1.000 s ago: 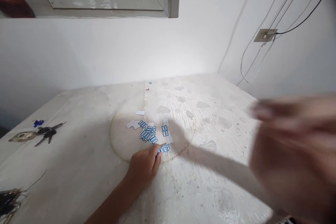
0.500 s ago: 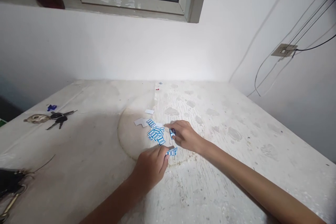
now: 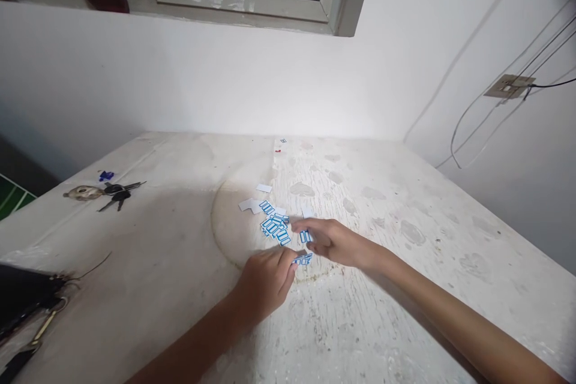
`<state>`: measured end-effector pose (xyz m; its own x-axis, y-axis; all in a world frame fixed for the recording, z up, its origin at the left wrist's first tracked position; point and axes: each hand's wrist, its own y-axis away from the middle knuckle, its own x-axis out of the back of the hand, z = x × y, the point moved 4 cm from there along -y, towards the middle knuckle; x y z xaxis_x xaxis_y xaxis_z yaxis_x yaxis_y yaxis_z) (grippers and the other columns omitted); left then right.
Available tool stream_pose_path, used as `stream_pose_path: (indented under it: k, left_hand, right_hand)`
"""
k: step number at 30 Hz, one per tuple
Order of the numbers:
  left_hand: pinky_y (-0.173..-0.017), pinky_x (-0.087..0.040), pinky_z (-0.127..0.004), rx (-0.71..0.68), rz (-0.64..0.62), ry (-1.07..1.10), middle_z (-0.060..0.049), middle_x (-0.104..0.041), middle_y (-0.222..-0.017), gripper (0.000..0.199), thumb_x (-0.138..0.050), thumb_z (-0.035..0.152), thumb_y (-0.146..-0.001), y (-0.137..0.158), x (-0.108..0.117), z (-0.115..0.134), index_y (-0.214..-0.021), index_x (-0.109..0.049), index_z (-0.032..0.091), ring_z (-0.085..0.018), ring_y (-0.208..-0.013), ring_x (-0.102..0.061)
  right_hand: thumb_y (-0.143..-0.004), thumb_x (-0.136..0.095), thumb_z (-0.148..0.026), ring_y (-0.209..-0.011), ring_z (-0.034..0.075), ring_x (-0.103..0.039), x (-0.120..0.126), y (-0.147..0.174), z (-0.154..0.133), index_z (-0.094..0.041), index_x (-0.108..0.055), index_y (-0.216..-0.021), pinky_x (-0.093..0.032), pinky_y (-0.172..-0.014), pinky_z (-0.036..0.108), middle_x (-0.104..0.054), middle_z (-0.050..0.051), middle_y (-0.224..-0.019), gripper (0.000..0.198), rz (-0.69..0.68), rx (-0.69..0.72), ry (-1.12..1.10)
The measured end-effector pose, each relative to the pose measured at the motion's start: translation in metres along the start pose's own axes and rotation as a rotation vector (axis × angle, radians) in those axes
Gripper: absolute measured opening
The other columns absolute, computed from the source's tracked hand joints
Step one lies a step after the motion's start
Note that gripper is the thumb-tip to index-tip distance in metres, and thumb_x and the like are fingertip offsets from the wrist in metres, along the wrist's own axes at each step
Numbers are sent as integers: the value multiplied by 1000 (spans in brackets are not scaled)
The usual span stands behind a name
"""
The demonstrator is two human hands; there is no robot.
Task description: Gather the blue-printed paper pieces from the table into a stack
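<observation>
My left hand (image 3: 267,279) rests low over the table, thumb and fingers pinched on a small stack of blue-and-white paper cards (image 3: 304,259). Just beyond it, my right hand (image 3: 335,241) has a single blue-printed card (image 3: 305,236) between its thumb and fingers; the exact contact is partly hidden. Left of the right fingertips lies a loose, overlapping pile of similar cards (image 3: 275,228), printed side up. Several plain white cards, one of them a separate white card (image 3: 264,188), lie behind the pile. Another white card (image 3: 307,213) shows past my right fingers.
A bunch of keys (image 3: 117,192) and a blue scrap (image 3: 106,176) lie at the table's left. A black item (image 3: 27,297) with a metal clasp sits at the near left edge. Small scraps lie by the back wall. A wall socket (image 3: 510,86) with wires is at right.
My right hand has drawn slightly nearer to me with its card, and a white card beyond it has come into sight. My left hand keeps its stack. The view has shifted a little left.
</observation>
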<state>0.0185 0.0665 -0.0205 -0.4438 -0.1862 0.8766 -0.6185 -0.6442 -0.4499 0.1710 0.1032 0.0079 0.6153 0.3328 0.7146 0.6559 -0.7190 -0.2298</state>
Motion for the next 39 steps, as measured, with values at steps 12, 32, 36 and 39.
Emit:
stream_pose_path:
  k: [12, 32, 36, 39]
  left_hand:
    - [-48, -36, -18, 300, 313, 193, 6, -49, -55, 12, -45, 23, -87, 6, 31, -20, -93, -53, 17, -8, -46, -48]
    - [-44, -36, -16, 448, 287, 329, 4, -53, -58, 18, -45, 30, -86, 5, 24, -22, -90, -56, 16, -9, -50, -50]
    - [-44, -35, -16, 450, 305, 323, 4, -53, -58, 16, -46, 29, -86, 4, 25, -22, -89, -56, 16, -8, -48, -49]
    - [-45, -36, -16, 442, 317, 318, 5, -52, -56, 16, -46, 28, -86, 4, 27, -21, -88, -56, 16, -7, -46, -46]
  right_hand:
    - [-87, -46, -11, -112, 21, -53, -12, 8, -25, -20, -41, -130, -47, -92, 41, -63, 7, -108, 44, -108, 27, 199]
    - [-81, -57, -9, -110, 19, -55, -17, 18, -50, -15, -31, -138, -26, -111, 44, -63, 8, -108, 62, -184, 80, 186]
    - [-80, -53, 0, -118, 21, -49, -23, 20, -50, -16, -42, -131, -39, -101, 42, -55, 11, -126, 55, -153, 158, 275]
    - [-85, -45, -1, -102, 21, -59, -25, 19, -47, -16, -52, -120, -47, -88, 40, -65, 10, -108, 39, -150, 176, 319]
